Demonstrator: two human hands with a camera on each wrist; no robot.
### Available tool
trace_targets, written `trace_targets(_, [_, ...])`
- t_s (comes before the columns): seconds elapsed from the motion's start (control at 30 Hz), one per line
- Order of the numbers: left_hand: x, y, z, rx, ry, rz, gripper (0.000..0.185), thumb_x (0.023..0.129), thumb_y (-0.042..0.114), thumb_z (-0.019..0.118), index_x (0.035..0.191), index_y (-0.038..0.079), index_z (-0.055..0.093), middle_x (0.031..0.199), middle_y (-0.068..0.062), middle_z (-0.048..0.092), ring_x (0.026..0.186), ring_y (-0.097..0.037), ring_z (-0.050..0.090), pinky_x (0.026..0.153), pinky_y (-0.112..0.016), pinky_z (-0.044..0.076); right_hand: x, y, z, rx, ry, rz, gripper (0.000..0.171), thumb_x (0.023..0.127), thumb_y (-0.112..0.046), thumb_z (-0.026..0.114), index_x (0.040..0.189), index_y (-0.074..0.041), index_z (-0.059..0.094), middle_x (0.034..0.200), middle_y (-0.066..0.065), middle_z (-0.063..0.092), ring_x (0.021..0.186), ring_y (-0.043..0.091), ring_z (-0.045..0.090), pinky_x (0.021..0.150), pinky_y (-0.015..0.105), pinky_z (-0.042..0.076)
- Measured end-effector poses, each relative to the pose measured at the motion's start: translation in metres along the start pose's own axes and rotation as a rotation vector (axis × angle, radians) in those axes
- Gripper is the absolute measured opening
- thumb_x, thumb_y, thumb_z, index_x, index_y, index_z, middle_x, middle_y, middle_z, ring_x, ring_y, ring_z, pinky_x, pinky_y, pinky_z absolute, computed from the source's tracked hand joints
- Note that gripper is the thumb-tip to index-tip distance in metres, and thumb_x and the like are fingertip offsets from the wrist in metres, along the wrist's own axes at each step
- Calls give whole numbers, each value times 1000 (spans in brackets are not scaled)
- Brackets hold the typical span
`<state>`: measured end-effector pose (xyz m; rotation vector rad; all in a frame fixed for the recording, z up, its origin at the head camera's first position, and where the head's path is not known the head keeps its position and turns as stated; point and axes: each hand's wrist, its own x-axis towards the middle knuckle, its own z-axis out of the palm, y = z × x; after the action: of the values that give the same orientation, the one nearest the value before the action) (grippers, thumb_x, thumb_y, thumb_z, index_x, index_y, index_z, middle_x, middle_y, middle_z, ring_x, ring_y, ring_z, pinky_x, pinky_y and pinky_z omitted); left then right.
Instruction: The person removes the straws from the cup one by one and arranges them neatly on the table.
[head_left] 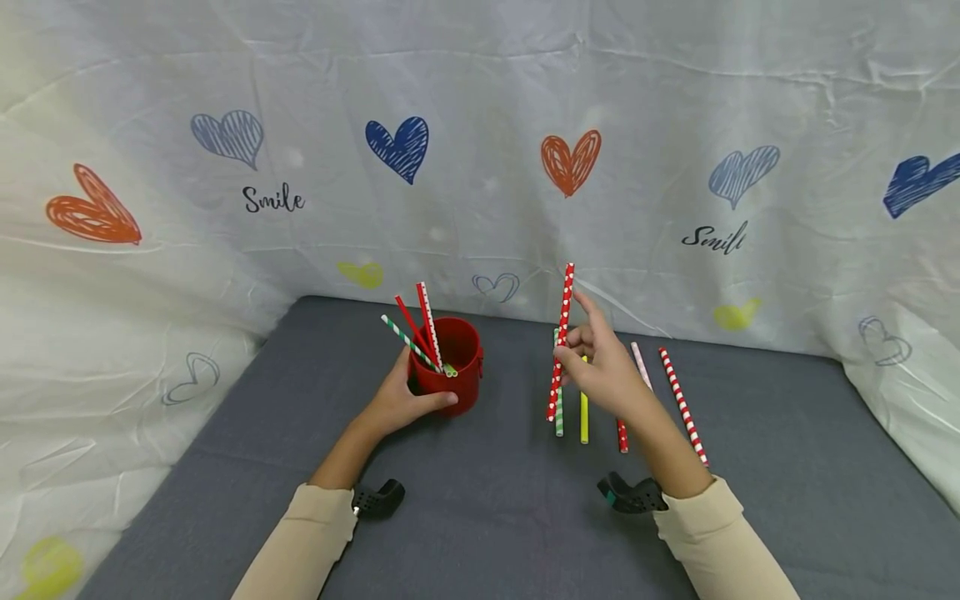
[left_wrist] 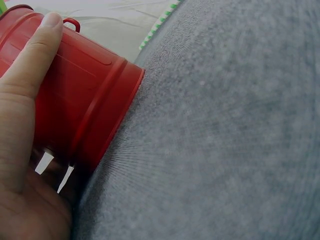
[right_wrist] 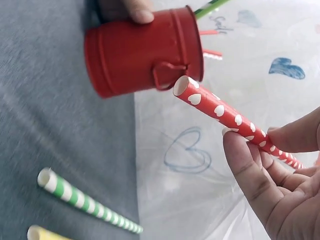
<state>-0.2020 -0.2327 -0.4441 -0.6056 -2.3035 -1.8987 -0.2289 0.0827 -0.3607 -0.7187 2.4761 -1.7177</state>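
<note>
"White backdrop [head_left: 480, 208] behind everything; grey-clothed table [head_left: 480, 517] runs up to its foot. Where is the bucket?"

"Red bucket [head_left: 465, 383]: left of centre, mouth up, toward the table's far edge. Left hand [head_left: 408, 400] wraps its left and near sides, thumb across the near wall, some fingers hidden. Presumably a steadying hold; it leaves the mouth uncovered."

"Right hand [head_left: 603, 367]?"

"Pinching a heart-printed straw [head_left: 565, 308], thumb and fingers closed to the straw's width, index finger extended. Straw stands nearly upright, right of the bucket and apart from it. Gripped mid-length, which I judge keeps both ends free."

"Other straws?"

"Several lean over the bucket's left rim, one a green-striped straw [head_left: 401, 336]. On the table, roughly near-to-far: a yellow straw [head_left: 584, 417] below the right hand, a red-and-white striped straw [head_left: 683, 407] farthest right."

"Room to move?"

"Cloth stretches between bucket and held straw, and wide on the near side. Far side tighter: backdrop rises just past the bucket. Right forearm overlaps the lying straws in the head view; its height above them, cannot tell."
</note>
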Motion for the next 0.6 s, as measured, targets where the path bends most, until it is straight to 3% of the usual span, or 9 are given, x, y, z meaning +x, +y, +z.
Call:
trace_targets(0.5, [1, 1, -1, -8, -7, -6, 92, 80, 0, 82, 153, 5, 27, 145, -16, 46, 129, -33, 45, 97, -46, 48, -17, 21, -31, -119, -2, 15, 80, 99, 0, 61, 162, -23, 16, 97, 19, 61, 74, 31, 64, 64, 43, 58])
trace_targets(0.6, [1, -10, -1, -8, 2, -12, 92, 79, 3, 84, 153, 9, 28, 145, -12, 47, 129, -30, 46, 97, -46, 49, -21, 24, -36, -132, 2, 20, 81, 99, 1, 61, 162, -21, 15, 97, 21, 61, 74, 29, 65, 63, 44, 58])
